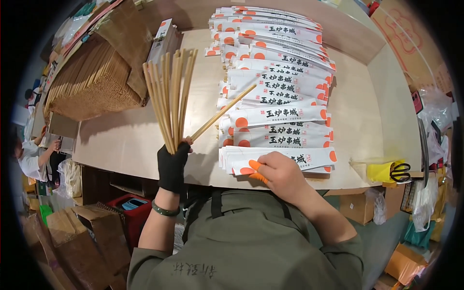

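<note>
Olive-green clothing (pixel 251 241) covers the person's torso, nearest the camera, facing a pale wooden bench (pixel 355 116). Toward the bench's left side lies a big stack of wooden sticks (pixel 92 82), partly wrapped in brown material. A long pile of white paper sleeves (pixel 285 113), marked with orange-red dots and dark print, overlaps in rows from the far side of the bench to its near edge. A bunch of loose sticks (pixel 169 101) fans upward above the bench, between stack and pile, its lower ends gripped in the closed fingers of the left hand (pixel 174 166), which wears a black glove. One slanting stick (pixel 224 111) reaches from that hand across the pile in view. The right hand (pixel 278 174), its fingers curled, touches the nearest sleeves; whether it pinches one cannot be told. A yellow packet (pixel 382 171) lies at the right, with black-handled scissors (pixel 400 172) beside it. Smaller are a dark bangle (pixel 166 209) on the left wrist and orange finger covers (pixel 260 179) on the right hand.
</note>
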Available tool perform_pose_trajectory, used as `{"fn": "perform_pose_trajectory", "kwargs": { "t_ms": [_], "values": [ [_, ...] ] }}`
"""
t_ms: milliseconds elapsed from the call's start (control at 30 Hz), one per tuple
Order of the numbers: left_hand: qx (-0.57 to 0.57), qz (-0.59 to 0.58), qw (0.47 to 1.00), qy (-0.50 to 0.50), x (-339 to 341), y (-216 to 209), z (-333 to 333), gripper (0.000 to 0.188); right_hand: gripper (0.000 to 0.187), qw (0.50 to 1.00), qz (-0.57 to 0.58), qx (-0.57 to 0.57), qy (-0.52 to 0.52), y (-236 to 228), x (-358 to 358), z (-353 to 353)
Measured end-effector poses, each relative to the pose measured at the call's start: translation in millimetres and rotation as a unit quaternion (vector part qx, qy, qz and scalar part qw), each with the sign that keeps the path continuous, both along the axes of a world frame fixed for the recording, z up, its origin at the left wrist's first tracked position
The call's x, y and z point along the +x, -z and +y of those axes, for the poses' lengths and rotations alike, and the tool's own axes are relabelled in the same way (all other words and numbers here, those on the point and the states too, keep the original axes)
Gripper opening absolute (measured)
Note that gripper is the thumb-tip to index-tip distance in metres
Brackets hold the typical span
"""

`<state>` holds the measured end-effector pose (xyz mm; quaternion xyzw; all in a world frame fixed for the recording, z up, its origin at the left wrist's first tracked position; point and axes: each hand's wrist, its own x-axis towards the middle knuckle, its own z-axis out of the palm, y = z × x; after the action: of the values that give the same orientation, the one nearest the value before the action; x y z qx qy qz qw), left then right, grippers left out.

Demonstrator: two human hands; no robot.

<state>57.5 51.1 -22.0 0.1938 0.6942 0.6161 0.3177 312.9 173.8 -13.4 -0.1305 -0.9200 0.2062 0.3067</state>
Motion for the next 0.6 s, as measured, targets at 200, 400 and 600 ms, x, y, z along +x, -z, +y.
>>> {"fn": "perform_pose_trajectory", "kwargs": {
  "t_ms": [200, 400, 600],
  "values": [
    [-0.050, 0.190, 0.978, 0.072, -16.9, -4.6, -29.4, 0.012, 0.016, 0.935, -0.013, -0.324, 0.146, -39.5, -2.0, 24.8],
    [-0.067, 0.234, 0.967, 0.068, -26.1, -14.6, -42.7, 0.008, 0.021, 0.846, 0.030, -0.522, 0.107, -51.6, 1.3, 35.2],
    [-0.043, 0.306, 0.949, 0.054, -38.6, -12.9, -55.5, 0.019, 0.013, 0.861, -0.081, -0.487, 0.121, -53.9, 9.0, 39.3]
  ]
}}
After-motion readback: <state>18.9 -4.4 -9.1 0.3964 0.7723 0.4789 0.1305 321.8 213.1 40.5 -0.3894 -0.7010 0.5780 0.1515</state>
